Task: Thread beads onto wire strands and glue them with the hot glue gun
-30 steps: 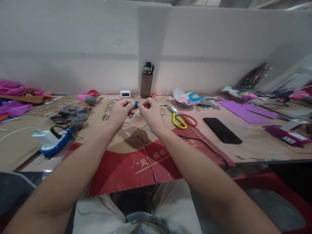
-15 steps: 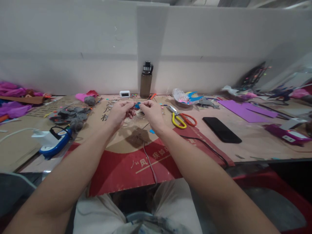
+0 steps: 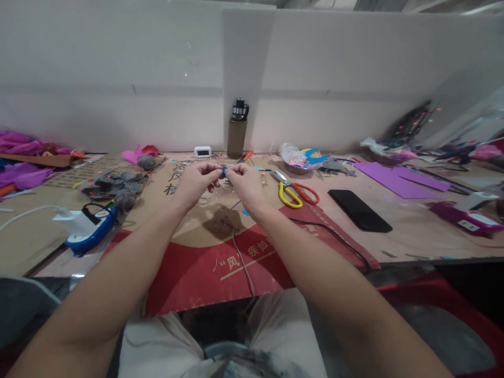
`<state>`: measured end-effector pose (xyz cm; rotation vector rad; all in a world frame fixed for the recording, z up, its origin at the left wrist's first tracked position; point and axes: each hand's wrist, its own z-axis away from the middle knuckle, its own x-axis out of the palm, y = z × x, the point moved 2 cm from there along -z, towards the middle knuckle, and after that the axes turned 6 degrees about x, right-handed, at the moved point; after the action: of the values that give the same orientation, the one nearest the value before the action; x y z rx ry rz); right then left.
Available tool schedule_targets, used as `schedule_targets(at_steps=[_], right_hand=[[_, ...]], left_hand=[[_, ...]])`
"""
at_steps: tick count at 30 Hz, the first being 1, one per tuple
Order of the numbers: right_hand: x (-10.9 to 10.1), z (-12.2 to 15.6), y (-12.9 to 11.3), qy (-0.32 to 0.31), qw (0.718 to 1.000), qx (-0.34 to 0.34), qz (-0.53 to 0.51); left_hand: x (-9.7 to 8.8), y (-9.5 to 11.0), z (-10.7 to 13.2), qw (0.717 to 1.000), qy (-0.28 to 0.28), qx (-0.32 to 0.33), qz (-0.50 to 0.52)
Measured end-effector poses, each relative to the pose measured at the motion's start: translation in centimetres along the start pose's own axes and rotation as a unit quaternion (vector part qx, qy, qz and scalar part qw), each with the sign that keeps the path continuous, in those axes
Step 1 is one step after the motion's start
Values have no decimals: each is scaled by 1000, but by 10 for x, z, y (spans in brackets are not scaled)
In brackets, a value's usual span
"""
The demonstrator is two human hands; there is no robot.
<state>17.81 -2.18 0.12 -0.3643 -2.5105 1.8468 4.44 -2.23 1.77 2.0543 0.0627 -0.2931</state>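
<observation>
A small blue piece (image 3: 224, 171) is pinched between the fingertips of my two hands; its exact kind is too small to make out. My left hand (image 3: 198, 182) is closed on its left side, thumb and forefinger together. From the right, my right hand (image 3: 245, 181) pinches the same piece. Both hands are above a brown and red cardboard sheet (image 3: 189, 273). Grey yarn (image 3: 241, 257) trails down the sheet beneath them. Another blue scrap (image 3: 246, 212) lies beside my right wrist.
Scissors (image 3: 292, 194) with yellow and red handles and a black phone (image 3: 359, 210) lie to the right. A bottle (image 3: 237, 134) stands at the wall. On the left are a blue power strip (image 3: 90, 236) and grey yarn bits (image 3: 112, 184). Purple sheets (image 3: 394, 178) lie farther right.
My fingertips have come closer together around the blue piece, so less of it shows. The rest of the table has stayed as it was.
</observation>
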Motion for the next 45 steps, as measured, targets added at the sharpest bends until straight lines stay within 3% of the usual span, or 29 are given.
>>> schedule_targets(at_steps=[8, 13, 20, 25, 31, 36, 45], right_hand=[[4, 2, 1, 2, 999, -36, 12], [3, 3, 0, -6, 1000, -17, 1], [-3, 2, -2, 1, 1000, 13, -16], [-3, -1, 0, -4, 1000, 14, -25], [-2, 0, -2, 5, 1000, 20, -16], [-4, 2, -4, 9, 1000, 16, -16], [-5, 2, -3, 11, 1000, 20, -4]], left_hand=[[-3, -3, -2, 1000, 0, -6, -14], [-5, -10, -5, 996, -39, -48, 66], [-11, -19, -7, 962, -107, -125, 218], [-11, -19, -9, 968, -70, -125, 206], [-12, -17, -6, 991, 54, -97, 76], [-11, -16, -6, 997, 54, -44, 18], [-14, -29, -17, 994, 69, -29, 81]])
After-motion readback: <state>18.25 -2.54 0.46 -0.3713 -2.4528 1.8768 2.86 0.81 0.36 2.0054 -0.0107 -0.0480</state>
